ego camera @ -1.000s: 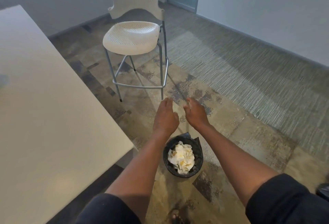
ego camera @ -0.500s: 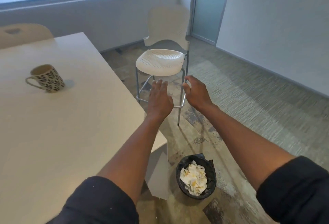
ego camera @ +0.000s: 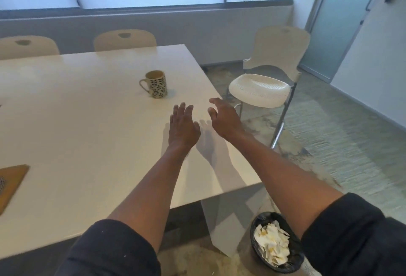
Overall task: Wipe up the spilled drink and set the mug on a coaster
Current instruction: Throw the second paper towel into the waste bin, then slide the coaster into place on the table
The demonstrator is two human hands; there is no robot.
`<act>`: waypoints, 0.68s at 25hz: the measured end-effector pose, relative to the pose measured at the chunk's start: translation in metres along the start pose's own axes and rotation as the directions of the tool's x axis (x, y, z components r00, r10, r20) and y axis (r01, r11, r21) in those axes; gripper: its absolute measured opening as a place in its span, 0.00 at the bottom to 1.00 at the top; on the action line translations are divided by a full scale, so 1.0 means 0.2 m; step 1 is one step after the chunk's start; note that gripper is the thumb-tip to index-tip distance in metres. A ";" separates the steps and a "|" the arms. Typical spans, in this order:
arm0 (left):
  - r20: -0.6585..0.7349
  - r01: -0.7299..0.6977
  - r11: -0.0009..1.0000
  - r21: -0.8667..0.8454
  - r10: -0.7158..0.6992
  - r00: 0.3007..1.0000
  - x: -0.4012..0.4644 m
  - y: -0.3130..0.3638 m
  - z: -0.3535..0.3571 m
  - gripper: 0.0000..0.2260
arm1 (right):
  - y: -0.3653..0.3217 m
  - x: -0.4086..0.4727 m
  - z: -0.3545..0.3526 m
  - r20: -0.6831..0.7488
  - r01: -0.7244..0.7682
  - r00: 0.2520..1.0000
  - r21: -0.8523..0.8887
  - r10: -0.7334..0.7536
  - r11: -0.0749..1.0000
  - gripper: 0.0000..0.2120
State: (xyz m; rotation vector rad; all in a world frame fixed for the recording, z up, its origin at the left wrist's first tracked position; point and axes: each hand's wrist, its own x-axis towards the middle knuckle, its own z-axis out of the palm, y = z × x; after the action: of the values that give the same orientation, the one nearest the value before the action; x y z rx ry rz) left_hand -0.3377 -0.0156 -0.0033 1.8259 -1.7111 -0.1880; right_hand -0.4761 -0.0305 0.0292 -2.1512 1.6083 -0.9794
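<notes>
A cream mug (ego camera: 155, 84) with a dark leaf pattern stands upright on the white table (ego camera: 77, 126), handle to the left. My left hand (ego camera: 182, 125) hovers over the table just in front and right of the mug, fingers spread, holding nothing. My right hand (ego camera: 224, 116) is beside it near the table's right edge, fingers curled apart and empty. A wooden coaster (ego camera: 11, 184) lies at the table's left edge, partly cut off by the frame. No spill shows on the table.
A small black bin (ego camera: 278, 247) full of crumpled paper towels sits on the floor below the table's near right corner. A white tall chair (ego camera: 263, 89) stands right of the table. Two chair backs (ego camera: 125, 39) rise behind the far edge.
My view has swung up and left from the floor bin to the table. Both hands rose from above the bin and now hover over the table near the mug.
</notes>
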 end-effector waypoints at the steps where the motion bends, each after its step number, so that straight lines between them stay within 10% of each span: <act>1: -0.009 0.022 1.000 0.007 -0.022 1.000 -0.01 -0.07 -0.05 0.27 | -0.07 0.00 0.06 0.018 0.022 1.000 0.013 -0.022 1.000 0.18; 17: -0.180 0.386 0.915 0.120 -0.362 0.915 -0.43 -1.24 -0.89 0.26 | -1.21 -0.18 1.00 0.333 0.205 0.904 0.214 -0.269 0.955 0.21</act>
State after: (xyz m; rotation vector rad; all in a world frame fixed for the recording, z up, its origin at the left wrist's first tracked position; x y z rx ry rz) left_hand -0.0495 0.1168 -0.0181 2.2133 -1.2859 -0.0694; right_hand -0.1705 0.0510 0.0129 -2.2766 1.0696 -0.7025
